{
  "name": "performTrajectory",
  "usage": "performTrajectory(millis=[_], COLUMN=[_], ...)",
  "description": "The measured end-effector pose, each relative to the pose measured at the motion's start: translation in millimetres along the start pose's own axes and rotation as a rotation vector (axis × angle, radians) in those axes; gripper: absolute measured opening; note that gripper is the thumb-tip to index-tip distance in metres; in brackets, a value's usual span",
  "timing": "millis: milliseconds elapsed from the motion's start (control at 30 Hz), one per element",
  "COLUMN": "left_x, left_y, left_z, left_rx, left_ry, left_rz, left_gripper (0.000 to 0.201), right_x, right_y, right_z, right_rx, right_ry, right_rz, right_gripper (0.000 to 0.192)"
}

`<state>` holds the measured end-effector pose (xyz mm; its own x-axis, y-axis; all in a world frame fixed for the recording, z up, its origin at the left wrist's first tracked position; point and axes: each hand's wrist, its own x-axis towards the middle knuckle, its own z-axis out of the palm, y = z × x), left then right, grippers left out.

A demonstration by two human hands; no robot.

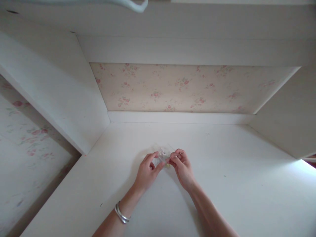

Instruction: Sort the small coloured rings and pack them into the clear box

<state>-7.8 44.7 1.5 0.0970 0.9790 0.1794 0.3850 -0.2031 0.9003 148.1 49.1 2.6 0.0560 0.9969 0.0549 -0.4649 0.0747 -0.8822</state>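
Note:
A small clear plastic bag (163, 152) is between my hands, low over the white desktop, with small pale pieces showing through it. My left hand (147, 169) has its thumb and fingertips closed on the bag's left and near side. On the right side, my right hand (181, 166) pinches the bag's edge with curled fingers. A tiny yellowish thing (168, 165) shows just below the right fingertips; I cannot make out its kind or whether it is inside the bag. Silver bangles (120, 213) circle my left wrist.
The white desktop (212, 204) has white side panels at left (81, 98) and right (283, 121). Floral wallpaper (158, 87) lies behind, under a white overhead shelf (192, 24). A pale curved rod (133, 5) hangs at the top.

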Motion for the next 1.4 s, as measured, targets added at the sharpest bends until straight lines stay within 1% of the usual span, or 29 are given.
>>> performTrajectory(millis=[67, 133, 233, 267, 300, 367, 433, 500, 633, 767, 867, 933, 1033, 1100, 1167, 1233, 1333, 1400], left_x=[0.2, 1.1, 3.2, 3.8, 4.4, 5.3, 5.7, 5.8, 5.2, 4.8, 4.9, 5.3, 6.3, 7.0, 7.7, 8.3, 8.5, 7.8], left_y=[-0.8, -0.8, 1.1, 1.9, 2.5, 2.3, 0.6, -1.5, -1.3, 1.4, 0.0, -1.8, -3.4, -3.8, -4.5, -6.3, -11.6, -16.4], left_z=[0.5, -0.1, -2.6, -3.6, -4.6, -6.1, -7.3, -8.4, -10.5, -11.5, -10.8, -9.8, -8.6, -8.7, -9.6, -10.3, -9.2, -6.4], left_rx=[-0.104, -0.267, -0.493, -0.547, -0.592, -0.645, -0.624, -0.533, -0.358, -0.313, -0.351, -0.415, -0.576, -0.656, -0.658, -0.603, -0.465, -0.358], left_ry=[-0.004, -0.003, 0.048, 0.065, 0.077, 0.081, 0.074, 0.063, 0.030, 0.042, 0.058, 0.071, 0.102, 0.098, 0.050, -0.008, -0.059, -0.080], left_rz=[-0.074, -0.165, -0.228, -0.235, -0.244, -0.269, -0.272, -0.248, -0.200, -0.185, -0.221, -0.243, -0.227, -0.205, -0.200, -0.195, -0.132, -0.077], left_gripper=[0.053, 0.054, 0.058, 0.060, 0.061, 0.060, 0.055, 0.048, 0.042, 0.041, 0.045, 0.046, 0.043, 0.042, 0.045, 0.050, 0.062, 0.075], right_x=[-1.6, -3.0, -4.5, -4.8, -5.0, -5.0, -4.5, -3.3, -0.1, 2.3, 3.3, 3.7, 4.1, 4.6, 5.7, 7.2, 9.8, 11.3], right_y=[-0.6, -0.4, 0.1, -0.1, -0.5, -1.6, -2.1, -1.1, 4.0, 6.8, 6.9, 6.8, 6.3, 5.8, 5.4, 5.5, 7.0, 8.6], right_z=[-0.2, -0.9, -2.0, -2.1, -2.1, -1.8, -1.8, -2.5, -6.2, -11.1, -14.4, -15.3, -14.0, -12.3, -11.3, -12.0, -15.9, -18.9], right_rx=[-0.047, -0.111, -0.200, -0.211, -0.212, -0.204, -0.221, -0.272, -0.393, -0.430, -0.431, -0.442, -0.462, -0.439, -0.390, -0.366, -0.406, -0.452], right_ry=[-0.039, -0.092, -0.151, -0.158, -0.159, -0.146, -0.123, -0.089, -0.070, -0.039, -0.007, 0.010, 0.026, 0.029, 0.049, 0.105, 0.216, 0.260], right_rz=[-0.011, -0.006, 0.035, 0.051, 0.065, 0.078, 0.066, 0.044, 0.034, 0.023, 0.046, 0.074, 0.094, 0.090, 0.082, 0.074, 0.066, 0.060], right_gripper=[0.015, 0.015, 0.014, 0.016, 0.023, 0.041, 0.051, 0.051, 0.041, 0.030, 0.027, 0.027, 0.031, 0.032, 0.032, 0.032, 0.033, 0.034])
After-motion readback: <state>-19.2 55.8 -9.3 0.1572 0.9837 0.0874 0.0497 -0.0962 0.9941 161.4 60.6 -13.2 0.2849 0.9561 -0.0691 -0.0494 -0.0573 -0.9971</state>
